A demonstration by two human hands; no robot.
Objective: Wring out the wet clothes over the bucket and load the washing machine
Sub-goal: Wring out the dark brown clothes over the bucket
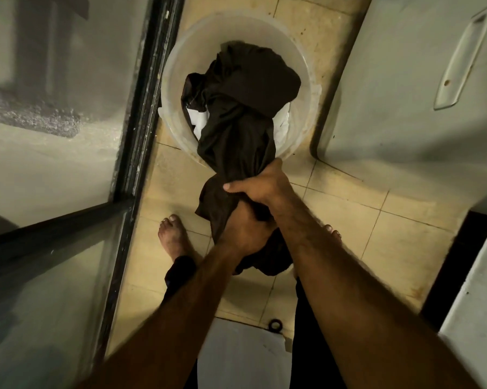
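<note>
Wringing in progress, nothing loaded yet, by my judgement. Nearest: two bare feet on the tiled floor. Next: left hand and right hand, both clamped tight on one dark garment, stacked close along its twisted end. Beyond: one pale bucket, the garment's bulk trailing into it over at least one white cloth. Right: one grey appliance, possibly the washing machine; its opening is not visible.
</note>
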